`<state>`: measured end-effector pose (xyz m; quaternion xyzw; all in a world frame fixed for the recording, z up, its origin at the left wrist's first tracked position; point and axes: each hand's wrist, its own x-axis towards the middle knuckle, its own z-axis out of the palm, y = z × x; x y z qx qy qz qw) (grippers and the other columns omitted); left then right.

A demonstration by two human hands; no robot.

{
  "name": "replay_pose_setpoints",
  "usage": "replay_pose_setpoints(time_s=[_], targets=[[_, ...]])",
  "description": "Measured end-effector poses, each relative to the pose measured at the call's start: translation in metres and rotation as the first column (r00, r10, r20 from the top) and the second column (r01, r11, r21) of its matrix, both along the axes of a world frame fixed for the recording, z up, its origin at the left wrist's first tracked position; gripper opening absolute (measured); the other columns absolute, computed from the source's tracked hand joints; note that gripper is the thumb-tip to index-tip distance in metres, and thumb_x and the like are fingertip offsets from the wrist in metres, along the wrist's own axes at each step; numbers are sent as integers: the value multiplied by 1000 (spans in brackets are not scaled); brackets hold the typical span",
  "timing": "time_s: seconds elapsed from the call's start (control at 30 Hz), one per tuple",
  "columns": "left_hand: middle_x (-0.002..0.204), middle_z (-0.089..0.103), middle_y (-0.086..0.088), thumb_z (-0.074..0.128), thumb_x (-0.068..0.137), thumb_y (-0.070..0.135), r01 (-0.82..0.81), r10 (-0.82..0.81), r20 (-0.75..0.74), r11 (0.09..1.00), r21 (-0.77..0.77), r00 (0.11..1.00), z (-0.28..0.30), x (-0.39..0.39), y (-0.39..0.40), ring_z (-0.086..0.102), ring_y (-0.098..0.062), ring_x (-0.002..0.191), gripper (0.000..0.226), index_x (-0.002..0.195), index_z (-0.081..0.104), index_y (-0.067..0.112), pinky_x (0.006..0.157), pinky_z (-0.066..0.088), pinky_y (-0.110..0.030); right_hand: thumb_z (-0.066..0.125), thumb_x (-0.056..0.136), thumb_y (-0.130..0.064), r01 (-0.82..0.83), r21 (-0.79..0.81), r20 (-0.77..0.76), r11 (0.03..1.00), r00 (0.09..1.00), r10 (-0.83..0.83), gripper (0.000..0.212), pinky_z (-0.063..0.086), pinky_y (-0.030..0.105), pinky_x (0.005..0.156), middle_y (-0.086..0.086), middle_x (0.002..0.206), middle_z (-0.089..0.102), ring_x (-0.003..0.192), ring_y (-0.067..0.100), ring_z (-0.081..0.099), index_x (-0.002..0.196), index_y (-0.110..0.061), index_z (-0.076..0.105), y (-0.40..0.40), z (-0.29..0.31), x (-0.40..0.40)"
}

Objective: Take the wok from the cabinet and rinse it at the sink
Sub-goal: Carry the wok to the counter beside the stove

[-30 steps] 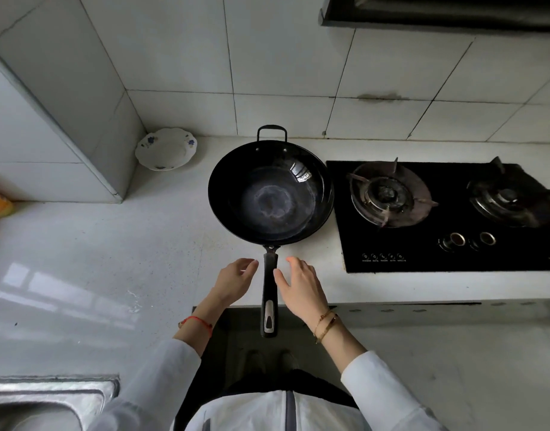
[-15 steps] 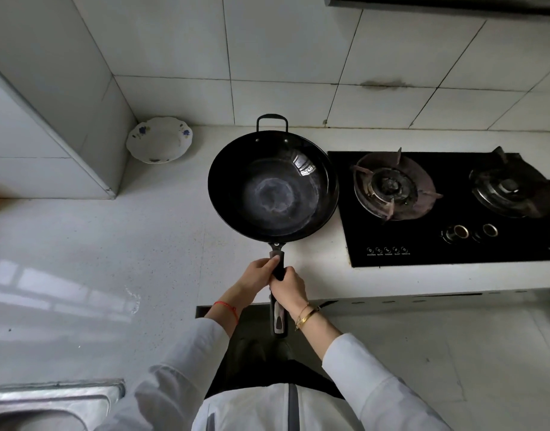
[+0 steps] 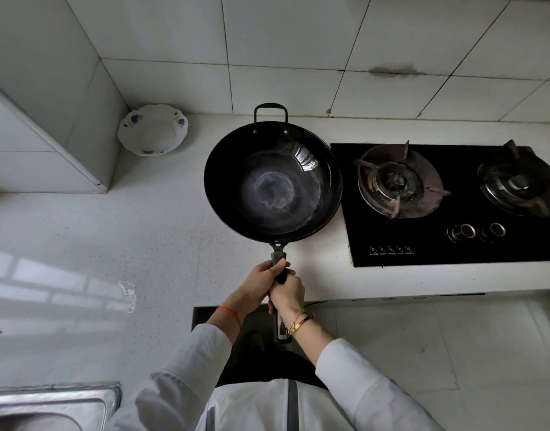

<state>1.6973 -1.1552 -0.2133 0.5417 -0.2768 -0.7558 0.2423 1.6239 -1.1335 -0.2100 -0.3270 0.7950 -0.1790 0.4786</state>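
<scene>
Here, wok (image 3: 273,181) handle gripped by left hand (image 3: 258,283), right hand (image 3: 287,295), stove (image 3: 454,244) labels unreadable

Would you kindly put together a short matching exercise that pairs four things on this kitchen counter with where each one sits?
Things:
1. black round wok
2. white floral plate
3. black glass gas hob
4. stainless steel sink

Places:
A. bottom left corner of the view
B. back corner of the white counter, by the tiled wall
C. right side of the counter
D. middle of the counter, handle gripped by the left hand and the right hand

Pairs: 1-D, 2-B, 3-C, 4-A
</scene>
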Motion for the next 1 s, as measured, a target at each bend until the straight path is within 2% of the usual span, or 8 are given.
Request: replay_pose_setpoints(time_s=[0.13, 0.27, 0.37, 0.57, 0.7, 0.83, 1.0], targets=[[107, 67, -13, 48, 99, 29, -41, 42, -25, 999, 23, 999, 0, -3, 0, 66, -25, 75, 33, 117, 55, 3, 42, 51, -28, 46, 96, -27, 0, -47, -1, 999, 1000, 0, 24, 37, 18, 28, 7, 71, 67, 25, 8, 49, 96, -11, 64, 2, -2, 0], [106, 67, -13, 47, 100, 25, -104, 107, -61, 994, 45, 992, 1, -7, 2, 65, -24, 84, 31, 117, 55, 1, 50, 52, -24, 46, 96, -26, 7, -80, -2, 997, 1000, -7, 24, 38, 19, 28, 7, 74, 67, 31, 14, 52, 99, -13, 65, 3, -1, -1], [104, 67, -12, 47, 100, 26, -128, 130, -61, 991, 43, 990, 1, -9, 4, 64, -24, 80, 29, 114, 56, 2, 43, 50, -25, 47, 96, -26, 6, -94, 3, 996, 1000, -6, 23, 37, 19, 28, 6, 73, 67, 33, 15, 53, 99, -13, 65, 3, 2, -2], [101, 67, -11, 48, 99, 26, -161, 164, -73, 986, 41, 984, 5, -8, 9, 64, -21, 78, 33, 118, 55, 0, 51, 52, -26, 48, 95, -25, -10, -109, 6, 994, 1000, 11, 23, 38, 19, 29, 7, 76, 67, 36, 15, 55, 102, -11, 65, 8, 8, -2], [101, 66, -12, 48, 99, 25, -179, 179, -89, 984, 7, 980, 11, -6, 15, 64, -20, 70, 32, 118, 55, 0, 43, 49, -23, 47, 96, -22, -40, -130, 17, 991, 999, 42, 18, 41, 21, 31, 5, 76, 67, 38, 14, 55, 102, -14, 63, 13, 15, -2], [99, 68, -10, 50, 98, 26, -213, 209, -82, 976, -37, 974, 17, -4, 18, 65, -20, 81, 33, 116, 57, 0, 56, 52, -23, 49, 96, -21, -95, -176, 18, 980, 995, 100, 18, 39, 18, 30, 6, 81, 68, 41, 13, 56, 106, -12, 62, 14, 21, -3], [101, 67, -13, 51, 98, 25, -295, 289, -74, 952, -81, 954, 26, -7, 25, 65, -22, 91, 31, 116, 58, 1, 79, 54, -32, 49, 98, -21, -190, -233, 27, 954, 979, 202, 20, 37, 14, 30, 4, 88, 67, 56, 16, 61, 110, -11, 62, 15, 31, -8]])
